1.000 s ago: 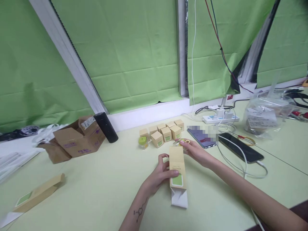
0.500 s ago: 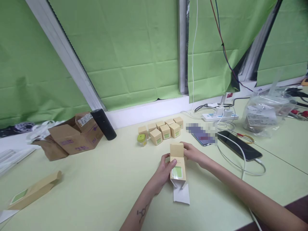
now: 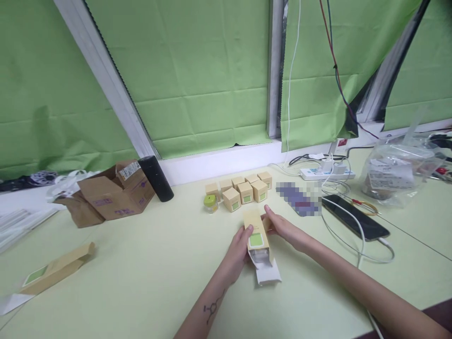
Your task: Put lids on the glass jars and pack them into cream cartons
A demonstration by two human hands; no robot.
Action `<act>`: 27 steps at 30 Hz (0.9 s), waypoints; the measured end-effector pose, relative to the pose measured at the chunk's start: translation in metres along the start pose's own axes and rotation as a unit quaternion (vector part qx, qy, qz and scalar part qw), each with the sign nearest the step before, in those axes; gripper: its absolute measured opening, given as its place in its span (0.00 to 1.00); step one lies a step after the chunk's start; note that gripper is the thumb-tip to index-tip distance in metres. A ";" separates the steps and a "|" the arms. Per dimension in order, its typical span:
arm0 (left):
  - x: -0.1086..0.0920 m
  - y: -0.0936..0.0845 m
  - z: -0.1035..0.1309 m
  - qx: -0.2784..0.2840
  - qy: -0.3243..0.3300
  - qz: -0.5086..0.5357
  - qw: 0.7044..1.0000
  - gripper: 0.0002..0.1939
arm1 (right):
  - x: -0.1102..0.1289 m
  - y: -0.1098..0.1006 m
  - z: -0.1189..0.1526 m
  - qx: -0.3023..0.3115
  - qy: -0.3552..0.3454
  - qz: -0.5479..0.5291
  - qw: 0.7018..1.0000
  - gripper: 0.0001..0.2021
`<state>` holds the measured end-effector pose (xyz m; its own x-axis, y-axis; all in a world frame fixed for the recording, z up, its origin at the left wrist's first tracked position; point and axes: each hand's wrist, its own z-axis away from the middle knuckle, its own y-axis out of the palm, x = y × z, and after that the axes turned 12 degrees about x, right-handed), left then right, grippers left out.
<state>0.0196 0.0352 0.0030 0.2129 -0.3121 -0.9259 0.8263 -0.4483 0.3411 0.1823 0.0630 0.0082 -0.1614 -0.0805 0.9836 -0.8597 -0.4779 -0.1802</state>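
The bare, slim left forearm (image 3: 206,299) rises from the bottom edge, slanting up and to the right, with a dark, thin-lined tattoo (image 3: 212,308) of a hexagon with short branches on its inner side. Its wrist looks nearly straight, and the left hand (image 3: 240,242) is closed in a grip, the thumb pressed forward on top and the other fingers mostly hidden. The bare, long right forearm (image 3: 346,268) reaches in from the lower right corner; the right hand (image 3: 282,229) meets it near the left, thumb pointing up, fingers partly out of sight.
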 end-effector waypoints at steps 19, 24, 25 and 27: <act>-0.008 -0.021 0.000 -0.083 0.086 0.061 0.991 0.23 | -0.010 0.030 0.011 0.038 -0.329 0.476 0.815 0.15; -0.006 -0.024 -0.001 -0.057 0.088 0.060 0.993 0.24 | -0.004 0.034 0.016 0.124 -0.278 0.481 0.822 0.20; -0.006 -0.024 -0.001 -0.054 0.087 0.058 0.993 0.24 | -0.002 0.034 0.017 0.128 -0.262 0.486 0.824 0.19; -0.007 -0.024 -0.001 -0.052 0.084 0.056 0.994 0.24 | 0.000 0.035 0.016 0.118 -0.247 0.497 0.823 0.17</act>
<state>-0.0010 0.0486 0.0010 0.3838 -0.2076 -0.8998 0.8400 -0.3262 0.4336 0.1604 0.0320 0.0017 -0.4614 -0.8528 0.2449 -0.2945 -0.1132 -0.9489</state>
